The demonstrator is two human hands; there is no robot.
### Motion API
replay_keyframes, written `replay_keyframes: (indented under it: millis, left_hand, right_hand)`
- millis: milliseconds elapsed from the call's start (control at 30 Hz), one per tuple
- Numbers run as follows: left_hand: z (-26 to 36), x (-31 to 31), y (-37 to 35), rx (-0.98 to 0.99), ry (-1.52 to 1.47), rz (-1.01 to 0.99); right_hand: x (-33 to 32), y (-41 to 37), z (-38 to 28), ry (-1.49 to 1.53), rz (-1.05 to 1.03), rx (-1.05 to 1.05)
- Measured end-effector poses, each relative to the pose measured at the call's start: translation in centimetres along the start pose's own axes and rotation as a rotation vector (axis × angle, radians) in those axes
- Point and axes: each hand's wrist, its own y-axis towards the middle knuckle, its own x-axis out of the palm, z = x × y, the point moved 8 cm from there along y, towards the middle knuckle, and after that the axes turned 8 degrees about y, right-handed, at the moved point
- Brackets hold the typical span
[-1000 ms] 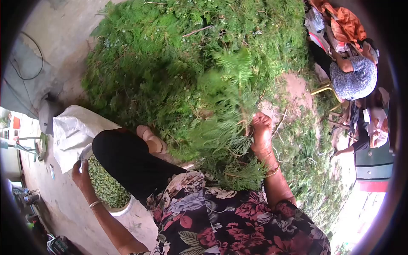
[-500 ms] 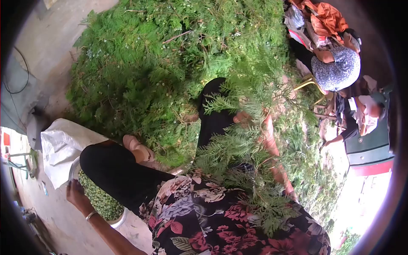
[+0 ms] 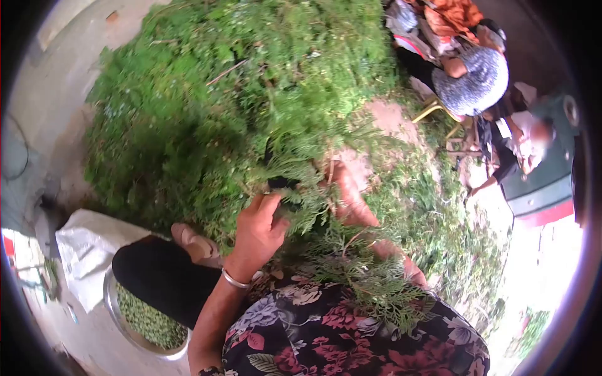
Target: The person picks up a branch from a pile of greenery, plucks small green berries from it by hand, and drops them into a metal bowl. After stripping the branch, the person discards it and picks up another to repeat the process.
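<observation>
Our left hand (image 3: 258, 227) has come from the basin's rim (image 3: 115, 313) to the branch (image 3: 376, 276) above our floral shirt (image 3: 282, 326), half-curled, hold unclear; our right hand (image 3: 345, 188) is closed around it, bringing 2 hands to 1 branch.

No readable text, no legible labels or brands, no numbers, no decipherable signs

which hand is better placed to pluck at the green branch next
Probably the left hand: it is right at the green branch, no load visible in it, and the bowl sits on that side. The right hand, blurred and partly hidden, seems busy holding the branch.
</observation>
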Motion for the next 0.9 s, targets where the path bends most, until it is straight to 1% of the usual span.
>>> replay_keyframes:
  millis: [33, 67, 133, 167, 200, 267, 300, 333, 367, 400, 433, 467, 500, 533, 600, 633, 667, 733, 767, 800, 833, 867, 900]
  left_hand:
    - [1.0, 0.5, 0.8, 0.117, 0.002, 0.015]
    - [1.4, 0.8, 1.3, 0.137, -0.002, 0.000]
    - [2.4, 2.0, 1.4, 0.240, 0.095, -0.118]
    - [2.6, 2.4, 1.4, 0.271, 0.108, -0.144]
    - [3.0, 2.7, 1.4, 0.283, 0.106, -0.158]
    - [3.2, 2.5, 1.5, 0.214, 0.196, -0.072]
    - [3.3, 2.5, 1.4, 0.233, 0.239, -0.045]
    - [3.3, 2.5, 1.5, 0.236, 0.240, -0.048]
    - [3.0, 2.3, 1.6, 0.204, 0.147, -0.043]
    - [2.7, 2.1, 1.6, 0.169, 0.053, -0.039]
    - [2.7, 2.1, 1.8, 0.164, 0.054, -0.044]
    - [2.8, 1.5, 1.9, 0.162, 0.015, -0.010]
    - [2.7, 1.0, 2.1, 0.161, -0.022, 0.029]
    - [2.4, 1.0, 2.1, 0.153, -0.018, 0.032]
    - [2.1, 0.5, 2.2, 0.216, -0.046, 0.118]
    - [1.8, 0.8, 2.1, 0.221, 0.128, 0.072]
    - [2.1, 0.7, 2.1, 0.223, 0.121, 0.070]
    - [3.5, 1.4, 1.7, 0.291, 0.618, -0.043]
    - [3.2, 1.9, 1.5, 0.277, 0.607, -0.052]
    - [2.9, 2.1, 1.5, 0.259, 0.619, -0.051]
    - [2.6, 2.3, 1.4, 0.270, 0.586, -0.078]
    - [2.4, 2.4, 1.4, 0.281, 0.553, -0.105]
    - [2.6, 1.9, 1.5, 0.289, 0.461, -0.055]
  right_hand:
    - [0.1, 0.4, -0.1, -0.032, -0.052, -0.046]
    - [-0.3, 1.8, 1.2, -0.026, -0.147, 0.000]
    - [-0.5, 2.1, 1.6, -0.024, -0.111, 0.040]
    - [-0.6, 2.4, 1.9, 0.004, -0.132, 0.045]
    - [0.5, 1.8, 0.0, -0.211, -0.241, -0.208]
    - [-0.4, 1.6, 0.6, -0.039, -0.100, -0.003]
    - [-0.9, 2.4, 1.8, -0.033, -0.098, -0.004]
    - [-1.3, 3.3, 1.3, -0.194, -0.129, -0.341]
    - [-1.2, 2.7, 0.3, -0.357, -0.157, -0.677]
    - [-0.8, 2.1, -0.7, -0.355, -0.153, -0.675]
    - [-0.6, 2.0, -0.7, -0.185, -0.132, -0.390]
    - [-0.5, 2.0, 0.7, -0.017, -0.114, -0.101]
    - [-0.1, 1.8, -0.2, -0.163, -0.148, -0.265]
    - [-0.4, 2.8, 1.0, -0.164, -0.156, -0.258]
    - [-1.0, 5.0, 4.3, 0.112, -0.290, -0.129]
    - [-0.7, 2.7, 1.6, -0.048, -0.144, -0.056]
    - [-1.2, 2.6, 1.5, -0.050, -0.138, -0.058]
    - [-0.5, 2.2, 1.6, -0.069, -0.361, -0.149]
    - [-2.4, 4.3, 3.9, -0.037, -0.453, -0.456]
    - [-2.5, 4.6, 3.8, -0.308, -0.363, -0.375]
    - [-2.1, 3.6, 2.2, -0.302, -0.384, -0.364]
    - [-1.5, 2.7, 2.1, -0.154, -0.466, -0.106]
    - [-0.6, 1.9, 3.1, -0.009, -0.538, 0.153]
